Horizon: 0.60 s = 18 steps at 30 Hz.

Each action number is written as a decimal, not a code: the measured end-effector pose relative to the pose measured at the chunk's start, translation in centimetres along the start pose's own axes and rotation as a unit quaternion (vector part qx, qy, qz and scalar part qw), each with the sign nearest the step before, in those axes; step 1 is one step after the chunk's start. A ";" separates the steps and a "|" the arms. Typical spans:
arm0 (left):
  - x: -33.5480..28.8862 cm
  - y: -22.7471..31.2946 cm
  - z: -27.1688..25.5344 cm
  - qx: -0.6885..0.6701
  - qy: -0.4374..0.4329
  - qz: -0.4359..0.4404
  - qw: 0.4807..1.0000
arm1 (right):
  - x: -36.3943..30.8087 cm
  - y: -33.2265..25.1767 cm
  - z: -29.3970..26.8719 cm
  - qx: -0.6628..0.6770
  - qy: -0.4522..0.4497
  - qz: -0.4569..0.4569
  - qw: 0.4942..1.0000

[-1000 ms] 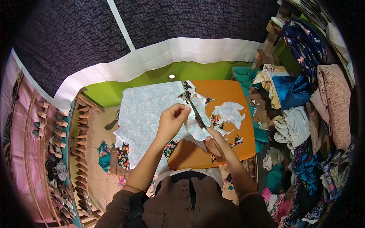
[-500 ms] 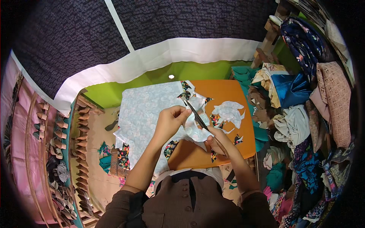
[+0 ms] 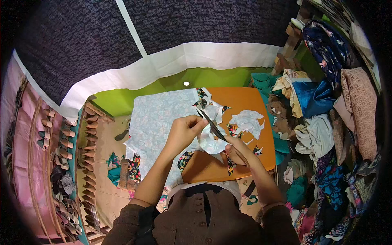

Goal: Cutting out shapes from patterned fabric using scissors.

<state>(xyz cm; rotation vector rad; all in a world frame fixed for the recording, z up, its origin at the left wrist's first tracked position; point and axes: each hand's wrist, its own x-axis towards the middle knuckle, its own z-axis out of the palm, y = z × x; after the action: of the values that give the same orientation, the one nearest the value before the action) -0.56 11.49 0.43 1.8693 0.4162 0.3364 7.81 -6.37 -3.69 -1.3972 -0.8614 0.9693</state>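
My left hand (image 3: 185, 130) pinches the edge of a cut fabric piece (image 3: 207, 141), whose pale back faces up. In my right hand (image 3: 236, 152) is a pair of long dark scissors (image 3: 213, 127), its blades pointing away and to the left, close to my left fingertips and over the fabric. The scissors' handles are partly hidden by the right hand. Under my left forearm a large pale-backed cloth (image 3: 157, 112) covers the left of the orange table (image 3: 257, 102). Dark floral print shows on its turned edges and on small scraps.
Pale offcuts (image 3: 247, 121) lie on the table's right side. Heaped fabrics (image 3: 314, 134) crowd the right. Rows of shoe-shaped forms (image 3: 87, 163) line racks at the left. A dark patterned curtain with a white border (image 3: 171, 57) hangs beyond the table. Scraps (image 3: 115, 169) lie on the floor.
The whole view has shifted slightly. Both hands keep nearly the same pose, with the left pinching the fabric and the right holding the scissors.
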 end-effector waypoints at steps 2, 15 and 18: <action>0.1 0.3 0.2 -0.003 -0.004 -0.001 1.000 | 0.0 0.7 -0.2 0.010 0.009 0.013 1.000; -0.4 0.4 0.1 0.000 -0.026 -0.015 1.000 | -0.5 -1.0 0.2 0.014 -0.020 -0.010 1.000; -0.3 0.6 0.3 0.026 -0.036 -0.019 0.999 | -0.4 -0.2 -0.2 -0.006 -0.008 -0.025 1.000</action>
<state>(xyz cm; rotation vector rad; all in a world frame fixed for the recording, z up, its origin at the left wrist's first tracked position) -0.63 10.93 0.90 1.9162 0.4136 0.2346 7.86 -6.79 -3.47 -1.3739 -0.9114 0.9396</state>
